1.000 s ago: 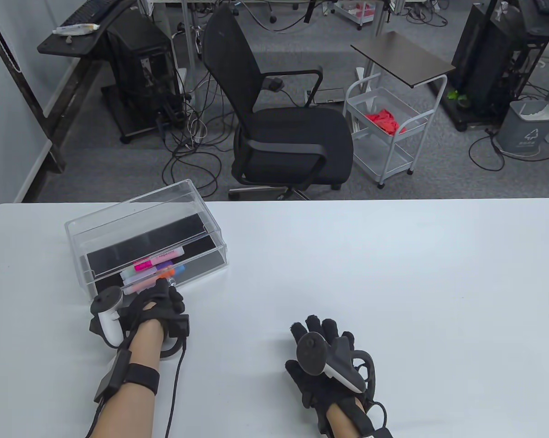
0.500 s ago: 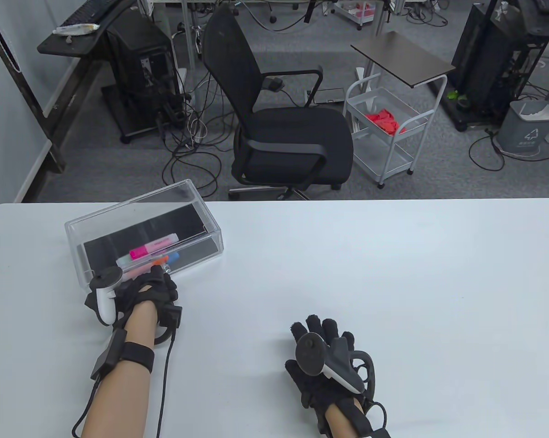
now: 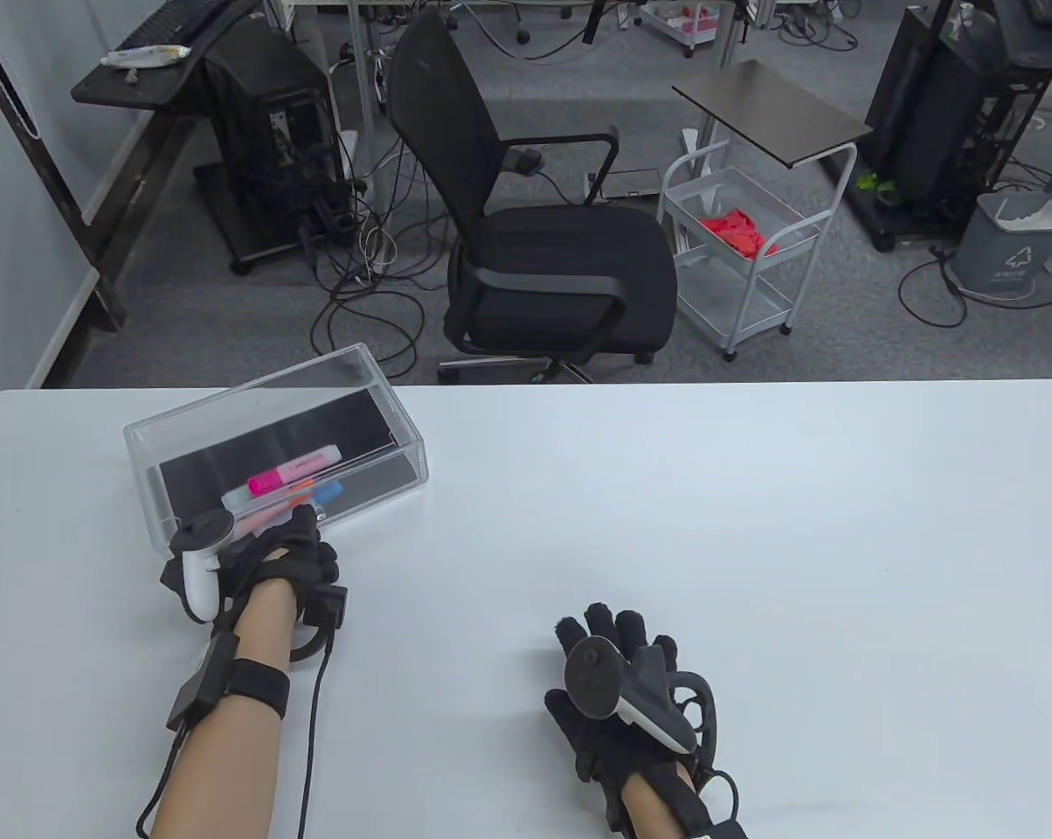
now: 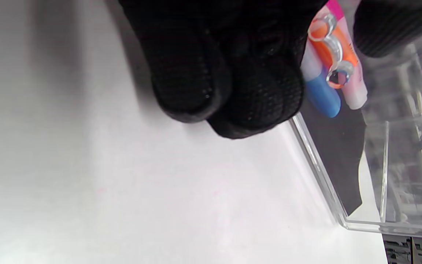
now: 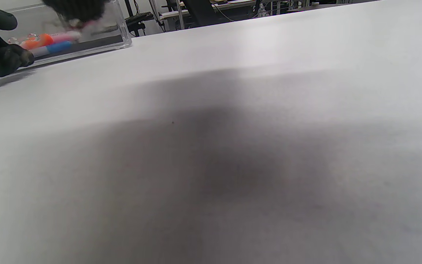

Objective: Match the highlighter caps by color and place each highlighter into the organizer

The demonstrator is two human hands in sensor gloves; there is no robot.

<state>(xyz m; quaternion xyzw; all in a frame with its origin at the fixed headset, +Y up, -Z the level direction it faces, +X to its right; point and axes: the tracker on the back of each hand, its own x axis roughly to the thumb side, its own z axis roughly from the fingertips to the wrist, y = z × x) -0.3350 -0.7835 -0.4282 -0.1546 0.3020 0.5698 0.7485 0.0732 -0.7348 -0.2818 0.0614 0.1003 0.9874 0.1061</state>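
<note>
Resting against the front of the clear organizer, the left hand has its fingers bent, and whether they pinch the little clear knob on the drawer front cannot be told. The right hand lies flat on the white counter, fingers spread, holding nothing. The highlighters lie side by side inside the drawer: a pink one, an orange one and a blue one.

The box looks light, hard and smooth, so it may slide on the counter when pushed. A soft, slow push on the drawer front should work best. The pens look light and stiff, and round, so they could roll. Holding one around its middle seems the safest way.
</note>
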